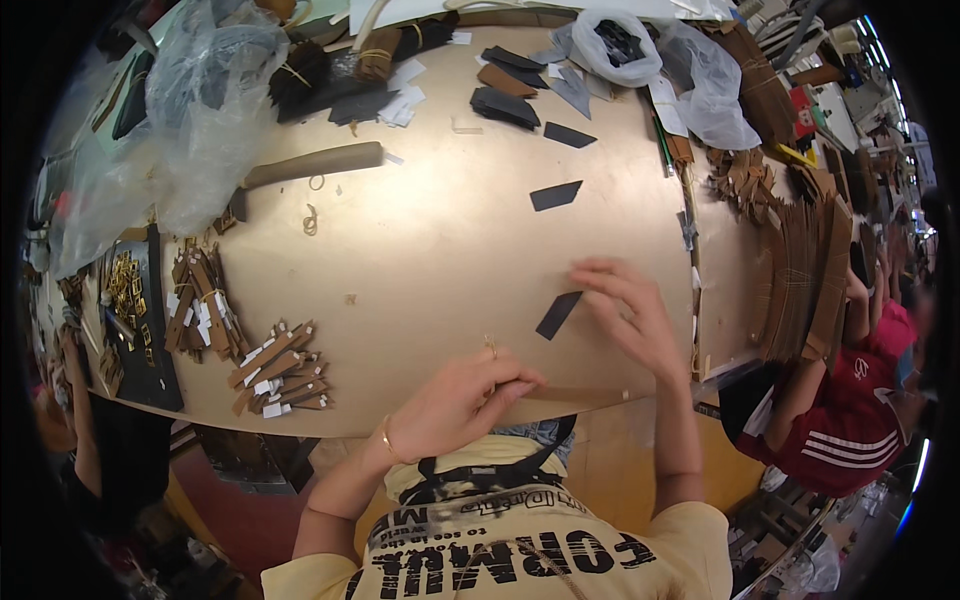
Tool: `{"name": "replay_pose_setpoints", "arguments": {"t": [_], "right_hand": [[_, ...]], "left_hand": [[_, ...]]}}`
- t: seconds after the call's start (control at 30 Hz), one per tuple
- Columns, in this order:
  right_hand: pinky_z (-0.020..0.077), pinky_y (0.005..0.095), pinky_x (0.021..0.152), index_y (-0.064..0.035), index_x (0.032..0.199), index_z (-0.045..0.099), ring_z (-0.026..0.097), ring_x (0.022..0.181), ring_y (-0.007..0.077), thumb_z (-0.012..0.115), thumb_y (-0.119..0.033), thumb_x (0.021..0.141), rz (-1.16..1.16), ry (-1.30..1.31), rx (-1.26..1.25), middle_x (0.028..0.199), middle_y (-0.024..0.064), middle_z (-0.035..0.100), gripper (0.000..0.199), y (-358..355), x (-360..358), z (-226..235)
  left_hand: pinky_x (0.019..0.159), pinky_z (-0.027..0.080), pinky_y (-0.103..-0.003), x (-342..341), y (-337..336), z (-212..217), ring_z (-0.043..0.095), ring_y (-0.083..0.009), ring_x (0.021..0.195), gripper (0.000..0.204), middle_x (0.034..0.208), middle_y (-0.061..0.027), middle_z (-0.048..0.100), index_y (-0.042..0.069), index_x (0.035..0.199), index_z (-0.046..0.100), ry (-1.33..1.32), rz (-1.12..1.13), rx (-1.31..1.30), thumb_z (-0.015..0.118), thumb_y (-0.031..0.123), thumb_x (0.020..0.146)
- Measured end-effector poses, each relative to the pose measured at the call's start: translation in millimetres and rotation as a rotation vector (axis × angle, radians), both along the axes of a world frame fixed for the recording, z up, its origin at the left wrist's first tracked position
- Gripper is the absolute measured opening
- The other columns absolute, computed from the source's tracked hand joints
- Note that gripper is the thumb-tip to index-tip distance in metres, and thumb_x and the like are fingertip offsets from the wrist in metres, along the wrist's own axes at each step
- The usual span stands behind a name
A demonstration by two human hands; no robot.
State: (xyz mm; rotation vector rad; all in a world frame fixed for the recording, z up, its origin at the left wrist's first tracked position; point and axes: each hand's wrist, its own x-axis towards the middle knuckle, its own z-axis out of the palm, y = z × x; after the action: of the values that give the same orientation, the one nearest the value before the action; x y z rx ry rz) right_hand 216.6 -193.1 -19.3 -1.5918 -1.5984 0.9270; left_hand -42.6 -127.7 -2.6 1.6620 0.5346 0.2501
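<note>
My left hand (462,398) is closed near the table's front edge, thumb pressed against the fingers. A thin brown strip (580,394) reaches rightward from those fingertips along the edge. Farther right, my right hand (630,312) is slightly blurred, its fingers stretched out and apart. Beside its fingers lies a small black slanted piece (558,315); whether they touch it I cannot tell. Two similar black pieces, one in the middle (556,195) and one farther back (570,135), lie in a line beyond it. A stack of black pieces (504,107) sits behind them.
Tagged brown strips lie in a loose pile (285,368) and a bundle (205,305) at left, near a dark tray (150,340) of gold-coloured buckles. Clear plastic bags (200,130) cover the far left. A white bag (612,50) holds dark pieces. Brown strip stacks (800,275) and a co-worker (840,415) are at right.
</note>
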Motion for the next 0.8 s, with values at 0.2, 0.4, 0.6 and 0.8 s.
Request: {"name": "replay_pose_setpoints", "arguments": {"t": [0.2,0.4,0.6,0.8], "right_hand": [[0.0495,0.0259,0.082,-0.0011,0.132,0.058,0.063,0.094,0.0137,0.069,-0.011,0.094,-0.031,0.719,-0.338,0.11,0.0085,0.067,0.041,-50.1,9.0,5.4],[0.0468,0.0227,0.071,-0.0037,0.13,0.054,0.058,0.082,0.0051,0.074,-0.003,0.087,-0.247,0.497,-0.386,0.095,-0.0009,0.062,0.048,-40.7,12.2,-6.7],[0.0418,0.0191,0.066,-0.0056,0.128,0.055,0.053,0.075,0.0037,0.077,-0.002,0.084,-0.206,0.214,-0.237,0.088,-0.0034,0.06,0.05,-11.3,8.2,-12.3],[0.0407,0.0187,0.063,-0.0065,0.127,0.057,0.05,0.07,0.0032,0.078,-0.003,0.082,-0.153,0.15,-0.219,0.086,-0.0042,0.06,0.05,0.9,10.8,-17.2]], "left_hand": [[0.071,0.056,-0.03,24.7,-11.7,-16.6,0.066,-0.0192,0.08,0.016,0.086,-0.0119,0.065,0.002,0.109,0.067,0.03,0.241,-0.152,0.062,0.003,0.094],[0.072,0.059,-0.027,31.7,-40.0,-32.3,0.072,-0.0148,0.081,0.013,0.09,-0.0099,0.071,-0.002,0.105,0.067,0.133,0.371,-0.342,0.064,0.003,0.094],[0.072,0.06,-0.027,40.0,-45.6,-38.2,0.073,-0.0134,0.082,0.01,0.088,-0.0083,0.073,-0.004,0.1,0.066,0.123,0.512,-0.362,0.065,0.003,0.094],[0.071,0.06,-0.027,39.0,-46.2,-42.0,0.073,-0.0141,0.082,0.009,0.089,-0.0077,0.073,-0.004,0.099,0.067,0.155,0.535,-0.348,0.064,0.002,0.093]]}}
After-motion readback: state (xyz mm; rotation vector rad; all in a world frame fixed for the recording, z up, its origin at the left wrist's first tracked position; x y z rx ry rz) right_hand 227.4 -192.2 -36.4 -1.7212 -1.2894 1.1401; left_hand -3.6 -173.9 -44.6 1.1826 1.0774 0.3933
